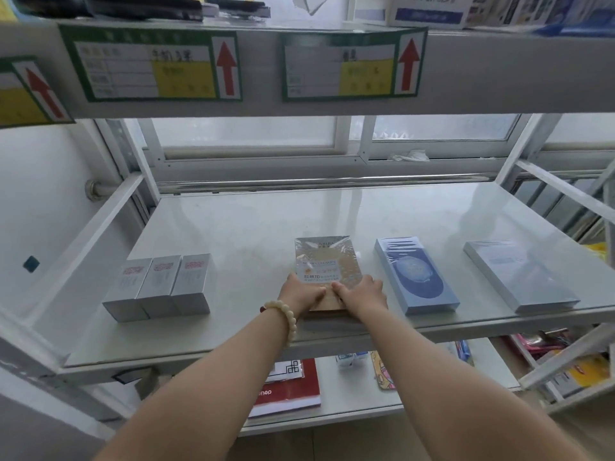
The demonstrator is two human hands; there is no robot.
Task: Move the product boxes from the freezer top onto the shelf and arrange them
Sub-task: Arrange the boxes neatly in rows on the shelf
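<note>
Head view, looking down onto a white shelf [233, 227]. A flat gold box [327, 257] lies on the shelf near the middle of its front edge. The left hand [299, 294] and the right hand [364, 292] grip the box's near end from either side. Both thumbs lie flat on the lid and almost meet. The other fingers are mostly hidden at the box's sides. Three white boxes [159, 287] stand touching in a row, well apart to the left. A blue box [416, 274] lies near on the right, with a pale box [519, 277] beyond it. A bead bracelet [288, 317] circles the left wrist.
</note>
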